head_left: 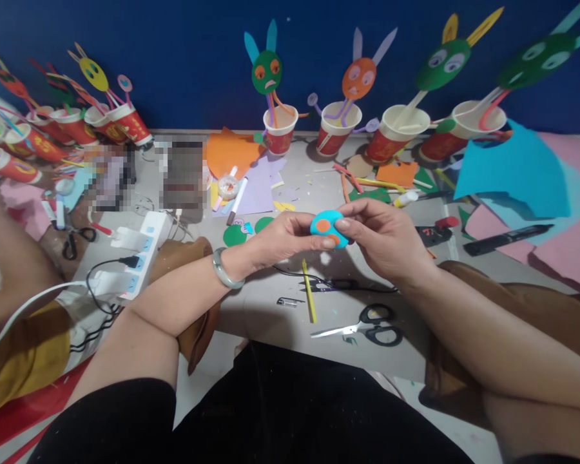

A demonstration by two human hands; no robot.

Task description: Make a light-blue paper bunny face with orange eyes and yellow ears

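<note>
A small blue paper disc [327,225] with orange ovals stuck on it is held above the grey floor between both hands. My left hand [285,237], a pale green bangle on its wrist, pinches the disc's left edge with thumb and fingers. Gripping the right edge, my right hand [384,237] presses its thumb onto the lower orange oval. Black-handled scissors [367,324] lie open on the floor just below my hands, beside a thin yellow paper strip [309,291].
Red paper cups with paper-faced figures [280,122] line the blue wall. Coloured paper sheets [517,171] lie at right, a black marker [507,240] near them. A white power strip [138,254] with cables sits at left, beside another person's arm [9,258].
</note>
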